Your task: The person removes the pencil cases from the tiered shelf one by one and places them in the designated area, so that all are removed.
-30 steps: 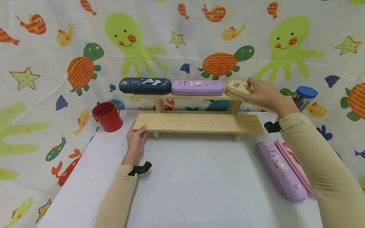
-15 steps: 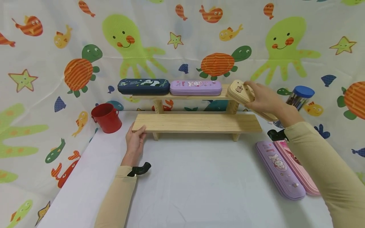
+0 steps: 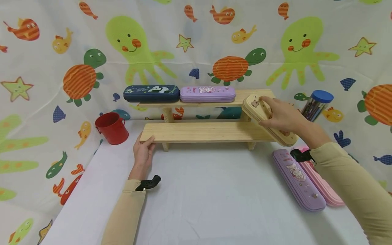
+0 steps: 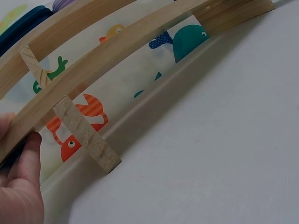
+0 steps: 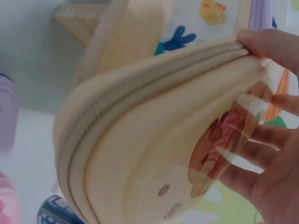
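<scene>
In the head view my right hand (image 3: 281, 115) grips a cream zippered pencil case (image 3: 255, 107) across its width. The case is tilted, in front of the right end of the two-tier wooden shelf (image 3: 199, 132). In the right wrist view, thumb and fingers hold the cream case (image 5: 140, 130) from opposite sides. My left hand (image 3: 143, 153) holds the left end of the lower board, its thumb on top; the left wrist view shows those fingers (image 4: 30, 161) at the board's edge. On the upper board lie a navy panda pencil case (image 3: 151, 94) and a purple pencil case (image 3: 207, 94).
A second purple pencil case (image 3: 298, 180) and a pink one (image 3: 324, 185) lie on the white table at the right. Behind my right hand stands a blue-lidded clear tub of pens (image 3: 316, 105). A red bucket (image 3: 112, 128) stands left of the shelf.
My right hand has drawn the cream case off the upper board, toward me and downward, tilting it. The left hand keeps its hold on the lower board.
</scene>
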### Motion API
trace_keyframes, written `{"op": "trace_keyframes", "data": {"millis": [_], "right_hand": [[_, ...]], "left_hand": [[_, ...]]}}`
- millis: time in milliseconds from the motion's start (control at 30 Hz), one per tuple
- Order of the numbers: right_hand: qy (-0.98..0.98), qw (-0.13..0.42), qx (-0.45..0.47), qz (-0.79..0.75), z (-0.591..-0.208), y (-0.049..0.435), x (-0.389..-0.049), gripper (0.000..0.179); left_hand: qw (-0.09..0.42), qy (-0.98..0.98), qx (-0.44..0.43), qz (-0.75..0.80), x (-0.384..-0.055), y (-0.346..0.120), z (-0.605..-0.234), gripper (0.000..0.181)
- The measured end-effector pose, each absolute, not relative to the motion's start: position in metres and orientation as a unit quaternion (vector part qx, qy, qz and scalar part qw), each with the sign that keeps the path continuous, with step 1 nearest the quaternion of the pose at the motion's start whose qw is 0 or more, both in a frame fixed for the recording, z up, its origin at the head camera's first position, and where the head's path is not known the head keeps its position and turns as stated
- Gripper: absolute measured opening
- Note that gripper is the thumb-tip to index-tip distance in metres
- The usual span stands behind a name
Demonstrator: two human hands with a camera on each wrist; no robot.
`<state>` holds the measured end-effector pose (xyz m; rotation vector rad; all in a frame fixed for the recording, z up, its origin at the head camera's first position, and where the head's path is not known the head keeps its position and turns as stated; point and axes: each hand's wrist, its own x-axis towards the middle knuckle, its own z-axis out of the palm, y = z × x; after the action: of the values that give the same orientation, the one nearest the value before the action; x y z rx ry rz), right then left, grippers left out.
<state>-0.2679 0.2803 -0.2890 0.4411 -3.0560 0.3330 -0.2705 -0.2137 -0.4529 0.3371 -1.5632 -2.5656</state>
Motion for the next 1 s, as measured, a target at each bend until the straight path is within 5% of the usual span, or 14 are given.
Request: {"op": "trace_keyframes", "data": {"millis": [533,1000], "right_hand": [[-0.980,0.050,0.173,0.081,-0.326,0.268,-0.226,0.086],[-0.983,0.010,0.157,0.098,-0.354,0.268,-0.190,0.085]], "left_hand": [[0.059,-0.502,0.123,-0.854,-0.265,-0.218,-0.452,0.074],[0.054,-0.509,0.122,-0.851,-0.267,-0.211,-0.453,0.074]]}}
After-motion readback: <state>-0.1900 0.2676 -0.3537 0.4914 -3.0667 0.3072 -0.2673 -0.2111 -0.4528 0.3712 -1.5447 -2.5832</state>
